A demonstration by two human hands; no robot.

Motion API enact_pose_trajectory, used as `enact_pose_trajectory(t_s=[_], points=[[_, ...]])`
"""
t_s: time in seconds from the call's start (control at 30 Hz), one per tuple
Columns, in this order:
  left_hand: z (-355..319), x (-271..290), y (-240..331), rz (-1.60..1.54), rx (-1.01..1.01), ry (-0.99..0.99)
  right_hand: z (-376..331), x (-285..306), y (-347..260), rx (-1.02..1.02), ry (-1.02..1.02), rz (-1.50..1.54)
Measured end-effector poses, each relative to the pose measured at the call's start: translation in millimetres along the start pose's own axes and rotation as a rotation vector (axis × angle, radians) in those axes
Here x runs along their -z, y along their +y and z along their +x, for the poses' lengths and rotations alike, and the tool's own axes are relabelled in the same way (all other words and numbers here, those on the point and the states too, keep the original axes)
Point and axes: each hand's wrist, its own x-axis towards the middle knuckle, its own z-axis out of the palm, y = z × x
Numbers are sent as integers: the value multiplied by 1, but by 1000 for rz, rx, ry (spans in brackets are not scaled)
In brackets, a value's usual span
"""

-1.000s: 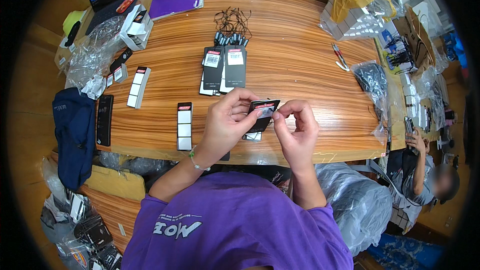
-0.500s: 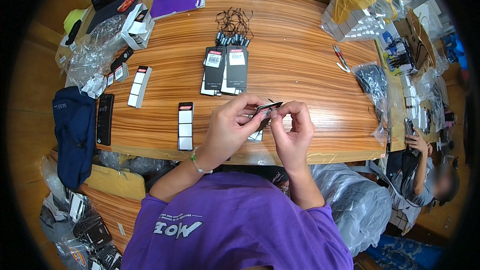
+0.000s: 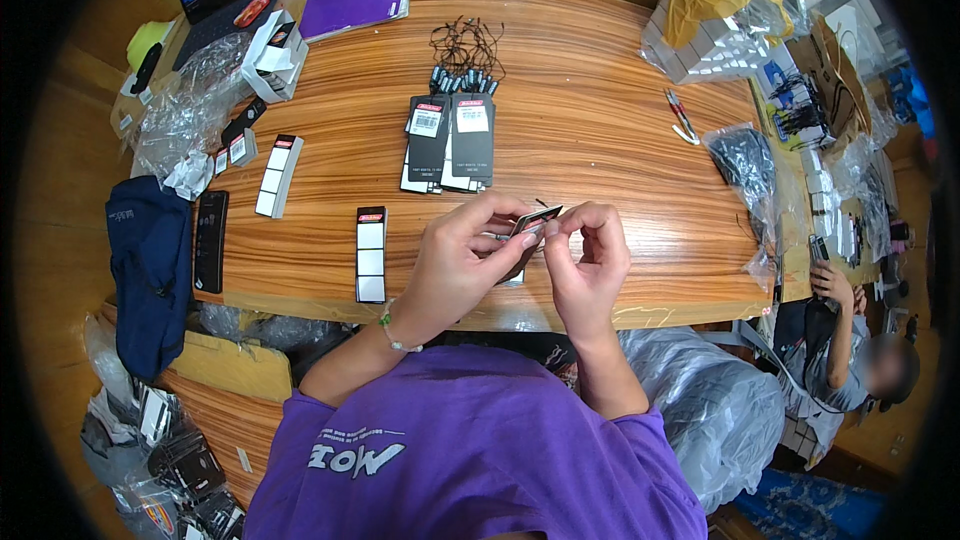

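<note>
Close to the table's near edge, my left hand [image 3: 462, 252] is closed on a small black hang tag [image 3: 536, 221], tilted so that mostly its edge shows. At the tag's right end, my right hand [image 3: 588, 252] makes a pinch with thumb and forefinger; what sits between those fingertips is hidden. Part of a white-panelled card lies on the table beneath my hands. Beyond them rest two piles of black hang tags [image 3: 428, 152] with white stickers, their black strings [image 3: 468, 45] bunched at the far end. A black card with white panels [image 3: 370, 258] lies left of my left hand.
At left are a stack of panelled cards [image 3: 277, 178], a phone [image 3: 210, 240], a navy pouch [image 3: 148, 270] and a white box [image 3: 275, 60]. A purple folder [image 3: 355, 2] lies far back. Snips [image 3: 683, 118] and bagged black strings [image 3: 742, 168] are right; another person [image 3: 840, 340] sits there.
The hang tag has tilted slightly between my hands. Both hands stay in nearly the same place, and the piles have not moved.
</note>
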Motion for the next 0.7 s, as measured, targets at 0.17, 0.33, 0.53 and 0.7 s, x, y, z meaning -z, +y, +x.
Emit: enact_pose_trajectory(t_s=[0.17, 0.33, 0.53, 0.7], points=[[0, -1, 1, -7, -21, 22, 2, 1, -5, -53, -21, 47], [-1, 1, 2, 84, -73, 34, 2, 1, -5, -160, -26, 170], [-3, -2, -1, 109, -73, 45, -3, -4, 2, -172, -11, 250], [-2, 2, 0, 263, -217, 68, -4, -3, 0, -227, -21, 363]])
